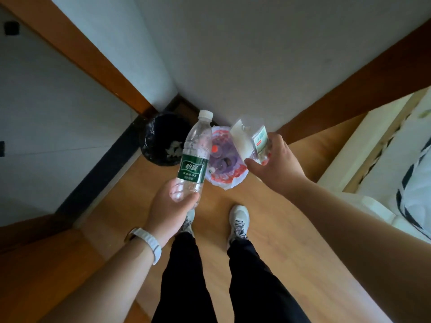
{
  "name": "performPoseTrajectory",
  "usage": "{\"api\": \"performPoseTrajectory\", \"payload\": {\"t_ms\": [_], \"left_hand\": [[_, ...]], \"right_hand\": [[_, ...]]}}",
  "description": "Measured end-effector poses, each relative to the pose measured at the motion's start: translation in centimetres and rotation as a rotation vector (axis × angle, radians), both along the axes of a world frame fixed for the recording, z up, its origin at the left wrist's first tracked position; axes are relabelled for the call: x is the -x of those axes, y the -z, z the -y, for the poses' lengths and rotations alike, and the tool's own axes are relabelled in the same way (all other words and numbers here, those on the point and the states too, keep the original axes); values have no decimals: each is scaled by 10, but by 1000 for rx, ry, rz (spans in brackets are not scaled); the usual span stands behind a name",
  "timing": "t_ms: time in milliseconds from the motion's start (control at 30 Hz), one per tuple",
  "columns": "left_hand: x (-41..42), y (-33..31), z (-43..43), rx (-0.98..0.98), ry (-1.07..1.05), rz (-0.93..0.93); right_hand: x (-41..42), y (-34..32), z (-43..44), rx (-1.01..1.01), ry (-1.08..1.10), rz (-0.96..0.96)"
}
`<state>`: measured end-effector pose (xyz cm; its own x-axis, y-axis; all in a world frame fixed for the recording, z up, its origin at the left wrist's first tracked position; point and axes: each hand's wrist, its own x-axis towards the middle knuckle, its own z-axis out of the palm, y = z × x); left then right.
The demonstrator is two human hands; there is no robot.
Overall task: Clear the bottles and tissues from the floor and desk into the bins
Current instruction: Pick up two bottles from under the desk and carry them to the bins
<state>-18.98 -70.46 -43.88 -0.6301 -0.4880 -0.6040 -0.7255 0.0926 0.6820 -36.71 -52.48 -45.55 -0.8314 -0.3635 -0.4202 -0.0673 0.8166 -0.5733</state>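
My left hand (171, 205) grips the base of a clear plastic bottle (195, 151) with a green label and a white cap, cap pointing away from me. My right hand (276, 164) holds a second clear bottle (253, 139) with a pale green and red label, tilted over a bin lined with a white and red bag (229, 180). That bin holds several bottles. To its left stands a black-lined bin (161, 138) with white tissue scraps inside. Both bins sit on the wood floor in the room's corner.
A grey wall with brown skirting (338, 99) runs behind the bins. A dark threshold strip (100, 180) and pale tiled floor lie to the left. A bed with white and dark bedding (410, 173) fills the right side. My shoes (238, 220) stand just short of the bins.
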Motion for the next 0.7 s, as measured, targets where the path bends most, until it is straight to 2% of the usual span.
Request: {"api": "performPoseTrajectory", "payload": {"t_ms": [367, 567, 700], "left_hand": [[70, 225, 53, -9, 315, 230], [100, 334, 49, 96, 426, 225], [97, 383, 39, 221, 473, 171]], "right_hand": [[11, 195, 44, 10, 155, 63], [17, 307, 57, 38, 205, 47], [13, 360, 55, 4, 179, 77]]}}
